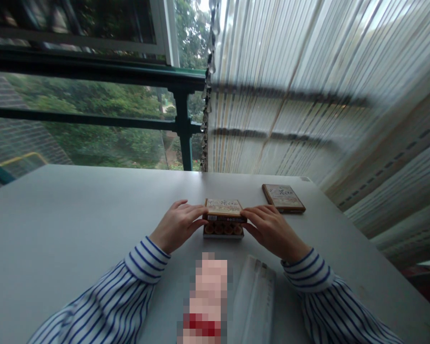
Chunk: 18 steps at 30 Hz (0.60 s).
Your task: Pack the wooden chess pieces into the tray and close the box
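At the middle of the table, my left hand [181, 224] and my right hand [274, 229] grip a printed box lid [223, 207] by its two ends, thumbs below and fingers above. Its top is cream with dark writing and a brown border. Directly beneath the lid, a shallow box bottom [223, 235] shows along its front, with a row of several round, light-brown pieces [218, 229] in it. Whether the lid touches the bottom at the back is hidden. The rest of the contents is covered.
A similar flat box [284, 198] lies closed on the white table [93, 215], back right. A clear plastic sleeve or case [254, 301] lies in front, between my forearms. A string curtain [272, 95] hangs behind on the right; a dark green railing [129, 119] runs outside at the left.
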{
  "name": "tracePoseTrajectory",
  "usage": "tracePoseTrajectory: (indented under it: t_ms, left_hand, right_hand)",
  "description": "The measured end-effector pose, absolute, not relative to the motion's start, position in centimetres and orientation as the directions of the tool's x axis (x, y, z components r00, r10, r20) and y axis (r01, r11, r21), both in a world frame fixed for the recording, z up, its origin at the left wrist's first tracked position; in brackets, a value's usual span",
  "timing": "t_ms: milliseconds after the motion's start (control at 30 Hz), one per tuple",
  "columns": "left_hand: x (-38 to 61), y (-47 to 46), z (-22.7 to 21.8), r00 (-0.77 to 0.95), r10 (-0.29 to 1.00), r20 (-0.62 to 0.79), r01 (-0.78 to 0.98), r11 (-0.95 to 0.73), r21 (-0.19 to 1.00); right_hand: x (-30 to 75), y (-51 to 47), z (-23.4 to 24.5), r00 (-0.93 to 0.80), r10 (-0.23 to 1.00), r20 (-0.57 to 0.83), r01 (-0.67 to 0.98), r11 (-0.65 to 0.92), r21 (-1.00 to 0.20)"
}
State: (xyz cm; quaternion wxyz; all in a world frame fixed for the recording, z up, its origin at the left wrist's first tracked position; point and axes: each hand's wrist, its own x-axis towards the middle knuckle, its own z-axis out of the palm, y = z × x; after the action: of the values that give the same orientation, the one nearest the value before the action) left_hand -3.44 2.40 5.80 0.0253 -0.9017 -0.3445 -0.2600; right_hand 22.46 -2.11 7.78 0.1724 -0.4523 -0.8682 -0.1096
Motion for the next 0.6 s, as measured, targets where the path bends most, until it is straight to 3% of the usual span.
tracePoseTrajectory:
  t_ms: [600]
  left_hand:
    - [-3.38, 1.94, 4.92, 0.633, 0.584, 0.509, 0.639, -0.765, 0.083]
  right_hand:
    - [22.46, -2.31, 7.17, -0.541, 0.751, 0.378, 0.823, 0.566, 0.054]
